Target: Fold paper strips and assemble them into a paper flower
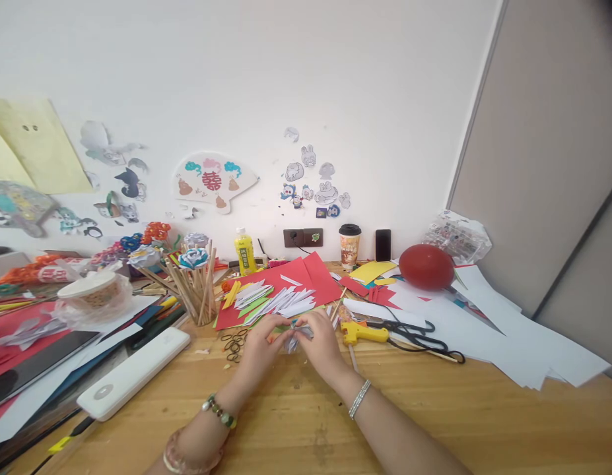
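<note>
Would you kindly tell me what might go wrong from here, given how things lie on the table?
The yellow glue gun lies close to the right hand; if hot, which I cannot tell, it might burn a stray finger. The loose paper strips just beyond the hands could be knocked out of place. The small paper piece pinched between the right hand and the left hand might crease if squeezed hard.

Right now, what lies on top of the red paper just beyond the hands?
On the red paper lie white strips, green strips and, toward the left, yellow strips. Whatever is directly beneath the strips is covered and cannot be seen.
</note>
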Demonstrator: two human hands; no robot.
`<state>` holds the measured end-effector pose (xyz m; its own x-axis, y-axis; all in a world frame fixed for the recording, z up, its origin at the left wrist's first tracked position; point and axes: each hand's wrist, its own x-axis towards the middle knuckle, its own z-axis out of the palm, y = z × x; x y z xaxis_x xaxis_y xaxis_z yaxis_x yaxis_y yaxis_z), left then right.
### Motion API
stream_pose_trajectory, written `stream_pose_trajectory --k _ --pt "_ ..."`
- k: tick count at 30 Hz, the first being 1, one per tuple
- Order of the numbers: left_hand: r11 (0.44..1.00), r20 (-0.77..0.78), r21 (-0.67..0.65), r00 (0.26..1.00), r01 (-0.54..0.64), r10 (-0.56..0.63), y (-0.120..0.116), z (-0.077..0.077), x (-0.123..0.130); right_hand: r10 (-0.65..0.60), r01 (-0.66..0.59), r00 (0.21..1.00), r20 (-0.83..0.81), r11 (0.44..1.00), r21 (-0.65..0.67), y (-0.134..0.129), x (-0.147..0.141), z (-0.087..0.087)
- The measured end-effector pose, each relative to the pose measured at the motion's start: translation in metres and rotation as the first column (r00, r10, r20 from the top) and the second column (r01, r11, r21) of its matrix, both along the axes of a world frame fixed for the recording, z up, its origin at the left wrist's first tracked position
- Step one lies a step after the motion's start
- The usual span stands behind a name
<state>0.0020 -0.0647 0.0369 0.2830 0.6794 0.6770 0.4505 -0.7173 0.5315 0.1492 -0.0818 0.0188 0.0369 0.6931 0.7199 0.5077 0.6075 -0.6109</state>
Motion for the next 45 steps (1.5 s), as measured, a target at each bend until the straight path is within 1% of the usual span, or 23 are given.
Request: stream_pose_trajectory --k 4,7,10,14,16,24,27,30,33,35,37,39,41,43,45 --pt "0.999 0.022 0.033 1.0 -0.005 0.005 0.0 -0.002 -0.001 0.007 -0.008 1.0 0.022 0.999 0.048 -0.001 0.0 0.001" --pt "0.999 0.025 0.046 1.0 -0.008 0.007 0.0 -0.003 -0.003 0.021 -0.022 1.0 0.018 0.998 0.055 -0.003 0.001 0.003" --pt "0.999 0.016 0.03 1.0 -0.015 0.014 0.0 -0.001 -0.004 0.052 -0.052 0.999 -0.001 0.998 0.022 -0.004 0.003 0.009" --pt "1.0 -0.009 -0.01 1.0 -0.015 0.015 -0.002 0.003 -0.004 0.108 -0.108 0.994 -0.016 0.992 -0.065 -0.005 0.008 0.018" --pt "1.0 0.0 -0.002 1.0 -0.014 0.014 -0.002 0.002 -0.004 0.117 -0.117 0.993 -0.008 0.991 -0.067 -0.006 0.01 0.019" --pt "0.991 0.037 0.127 0.999 0.029 -0.034 -0.001 -0.002 -0.005 0.097 -0.11 0.989 0.109 0.986 0.127 -0.007 0.009 0.015" --pt "0.989 0.019 0.14 0.999 0.037 -0.04 -0.002 0.0 -0.005 0.1 -0.12 0.987 0.124 0.978 0.169 -0.007 0.009 0.014" --pt "0.992 0.007 0.121 0.999 0.044 -0.045 -0.004 0.002 -0.005 0.106 -0.127 0.985 0.133 0.978 0.166 -0.007 0.009 0.013" --pt "0.995 0.026 0.082 0.998 0.059 -0.061 -0.005 0.004 -0.005 0.109 -0.125 0.986 0.129 0.984 0.127 -0.007 0.01 0.015" --pt "0.998 0.03 0.022 0.997 0.065 -0.066 -0.004 0.005 -0.006 0.129 -0.138 0.985 0.116 0.988 0.071 -0.008 0.011 0.018" --pt "0.995 0.016 -0.077 0.997 0.071 -0.07 -0.002 0.005 -0.007 0.172 -0.171 0.981 0.093 0.985 -0.022 -0.007 0.014 0.021" --pt "0.974 0.018 -0.205 0.995 0.097 -0.095 0.0 0.005 -0.006 0.212 -0.202 0.976 0.05 0.968 -0.151 -0.007 0.017 0.024" --pt "0.922 0.089 -0.345 0.984 0.175 -0.154 0.001 0.005 -0.005 0.22 -0.215 0.975 -0.015 0.934 -0.286 -0.007 0.02 0.026" --pt "0.836 0.207 -0.467 0.955 0.289 -0.214 0.001 0.004 -0.003 0.227 -0.248 0.969 -0.1 0.886 -0.393 -0.005 0.021 0.025" --pt "0.734 0.309 -0.554 0.916 0.393 -0.257 0.001 0.004 -0.002 0.262 -0.327 0.944 -0.201 0.827 -0.458 -0.004 0.021 0.024"
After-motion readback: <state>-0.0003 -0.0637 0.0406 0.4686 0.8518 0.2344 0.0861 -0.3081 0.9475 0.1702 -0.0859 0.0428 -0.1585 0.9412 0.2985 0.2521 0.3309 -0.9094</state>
